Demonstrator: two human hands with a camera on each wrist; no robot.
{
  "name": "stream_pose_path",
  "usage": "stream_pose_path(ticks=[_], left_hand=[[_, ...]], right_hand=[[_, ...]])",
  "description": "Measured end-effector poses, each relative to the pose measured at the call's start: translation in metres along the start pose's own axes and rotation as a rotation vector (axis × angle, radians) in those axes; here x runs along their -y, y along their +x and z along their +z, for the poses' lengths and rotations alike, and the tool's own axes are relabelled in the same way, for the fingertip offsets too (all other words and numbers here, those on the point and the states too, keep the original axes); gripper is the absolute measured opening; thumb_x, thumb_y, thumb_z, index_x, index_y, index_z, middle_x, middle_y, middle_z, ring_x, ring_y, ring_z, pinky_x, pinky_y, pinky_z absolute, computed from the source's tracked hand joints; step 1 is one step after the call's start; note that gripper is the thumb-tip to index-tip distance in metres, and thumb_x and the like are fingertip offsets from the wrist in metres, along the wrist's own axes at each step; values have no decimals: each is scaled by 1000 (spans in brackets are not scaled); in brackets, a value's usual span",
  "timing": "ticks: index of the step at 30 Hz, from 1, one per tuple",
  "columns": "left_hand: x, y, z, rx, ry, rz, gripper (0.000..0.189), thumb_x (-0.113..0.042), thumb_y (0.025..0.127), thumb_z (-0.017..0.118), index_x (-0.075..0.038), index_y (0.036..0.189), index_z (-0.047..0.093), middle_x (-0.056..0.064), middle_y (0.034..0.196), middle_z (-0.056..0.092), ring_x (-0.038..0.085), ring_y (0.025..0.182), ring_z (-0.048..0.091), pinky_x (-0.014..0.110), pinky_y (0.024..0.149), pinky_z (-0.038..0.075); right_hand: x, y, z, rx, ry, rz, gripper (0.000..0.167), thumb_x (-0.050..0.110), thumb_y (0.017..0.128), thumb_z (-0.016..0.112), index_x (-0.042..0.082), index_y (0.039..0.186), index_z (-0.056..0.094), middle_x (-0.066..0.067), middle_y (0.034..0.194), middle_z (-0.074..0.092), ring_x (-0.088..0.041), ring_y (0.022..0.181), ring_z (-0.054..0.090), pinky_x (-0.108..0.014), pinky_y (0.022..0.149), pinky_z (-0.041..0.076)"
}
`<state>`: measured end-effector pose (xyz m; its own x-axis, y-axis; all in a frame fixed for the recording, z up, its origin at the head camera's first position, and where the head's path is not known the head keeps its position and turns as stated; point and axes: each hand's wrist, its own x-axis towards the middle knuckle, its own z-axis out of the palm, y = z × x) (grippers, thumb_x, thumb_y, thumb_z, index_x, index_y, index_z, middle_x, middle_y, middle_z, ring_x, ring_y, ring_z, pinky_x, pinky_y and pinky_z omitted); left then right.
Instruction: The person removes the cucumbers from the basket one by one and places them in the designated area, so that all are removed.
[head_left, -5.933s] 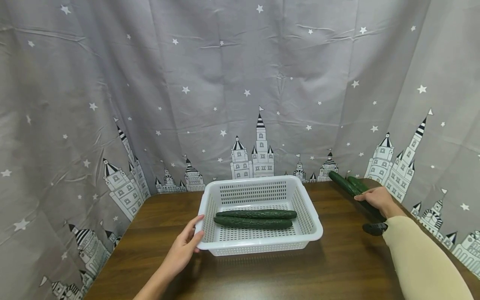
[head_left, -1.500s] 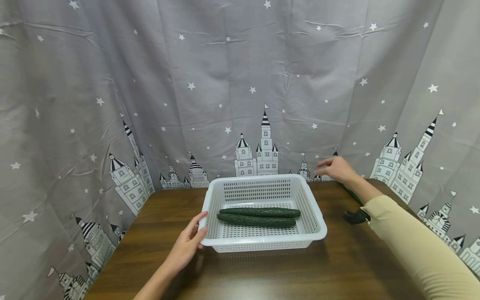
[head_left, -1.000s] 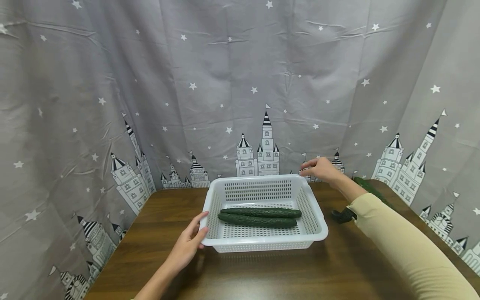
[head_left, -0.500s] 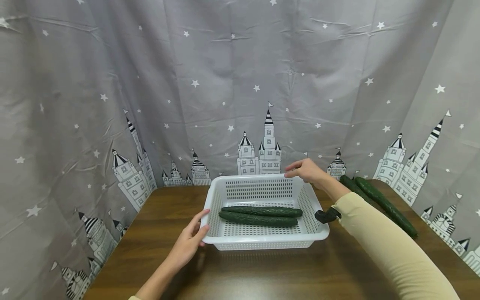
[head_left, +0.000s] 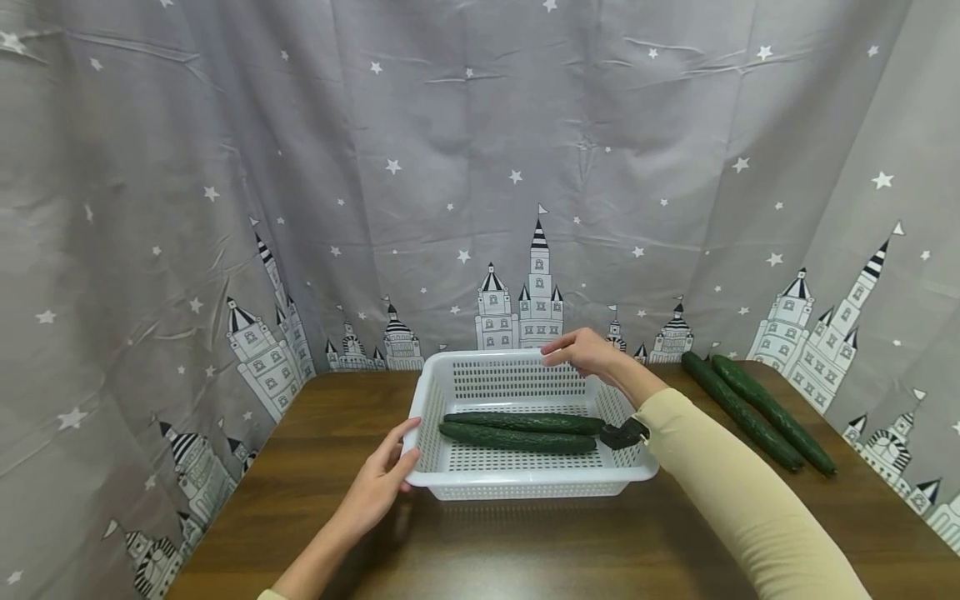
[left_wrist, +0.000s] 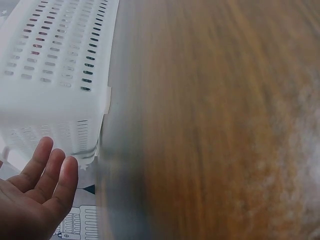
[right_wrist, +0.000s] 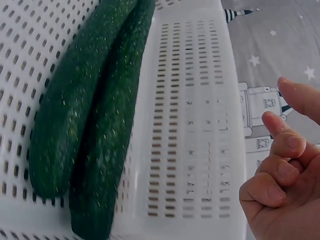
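A white slotted plastic basket [head_left: 525,477] stands mid-table with two dark green cucumbers lying side by side in it, the rear cucumber [head_left: 525,421] and the front cucumber [head_left: 517,439]. My left hand [head_left: 378,479] holds the basket's left rim, thumb on top; in the left wrist view several of its fingertips [left_wrist: 68,172] show outside the wall, the thumb hidden. Over the basket's back rim, toward the right, hovers my right hand [head_left: 588,352], holding nothing, its fingers loosely bent in the right wrist view. Whether it touches the rim I cannot tell.
Two more cucumbers lie slanted at the table's right, an inner cucumber [head_left: 738,410] and an outer cucumber [head_left: 772,412]. The brown wooden table [head_left: 540,550] ends at a grey curtain [head_left: 420,208] printed with castles and stars. A black wrist device [head_left: 624,433] hangs below my right wrist.
My right hand has let go of the cucumbers at the right and moved left to the basket's back rim. The left hand stays on the left rim; the head view has shifted slightly.
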<state>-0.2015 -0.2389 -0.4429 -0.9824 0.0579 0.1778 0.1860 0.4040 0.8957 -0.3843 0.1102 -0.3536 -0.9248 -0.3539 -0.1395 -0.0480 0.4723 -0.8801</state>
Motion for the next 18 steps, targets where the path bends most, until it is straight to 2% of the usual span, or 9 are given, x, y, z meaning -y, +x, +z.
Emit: stream_pose_path(ticks=[1,2,7,18], left_hand=[[0,0,0,2,3,6,49,-23,104,56,-19,151,44,19,110,64,15,74,59,27,68,52],[0,0,0,1,4,5,49,-23,104,56,-20,151,44,19,109,64,15,74,59,27,68,52],[-1,0,1,1,-3,11,49,-22,103,57,-19,150,45,19,109,64,15,74,59,28,68,52],[-2,-1,-1,6,-18,12,49,-21,104,56,-17,151,43,19,112,64,14,74,57,30,67,52]], right_hand=[[-1,1,2,7,12,2,44,23,90,76,7,131,67,-12,126,65,-10,46,23,-30,53,32],[-1,2,4,17,21,6,44,22,90,76,7,131,66,-7,130,64,-10,47,23,-29,53,31],[-6,9,12,39,62,12,43,21,90,75,5,130,67,-11,139,60,-9,47,21,-29,51,30],[-19,16,30,84,81,50,44,20,90,75,4,130,67,-10,136,63,-7,46,21,-26,50,29]])
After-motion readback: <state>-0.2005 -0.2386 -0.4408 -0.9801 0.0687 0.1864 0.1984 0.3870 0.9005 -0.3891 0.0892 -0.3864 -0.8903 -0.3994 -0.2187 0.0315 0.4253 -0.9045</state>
